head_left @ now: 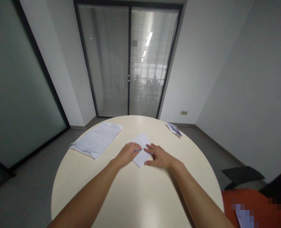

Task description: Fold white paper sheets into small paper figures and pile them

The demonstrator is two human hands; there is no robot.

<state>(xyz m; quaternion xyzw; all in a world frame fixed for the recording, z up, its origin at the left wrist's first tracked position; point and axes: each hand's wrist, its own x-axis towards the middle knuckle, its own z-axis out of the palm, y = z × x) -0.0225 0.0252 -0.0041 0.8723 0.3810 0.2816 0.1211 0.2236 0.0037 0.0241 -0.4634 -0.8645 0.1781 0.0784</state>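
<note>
A small piece of folded white paper lies on the round table in front of me, one corner pointing toward me. At its left edge, my left hand has its fingers curled together on a slightly raised flap of the paper. My right hand rests on the right side of the same paper, with thumb and fingers spread apart. Both hands partly cover the paper, so some of its folds are hidden.
The pale round table bears a stack of creased white sheets at the left and a folded paper piece near the far right edge. A red chair stands at the lower right. Beyond are glass doors with blinds.
</note>
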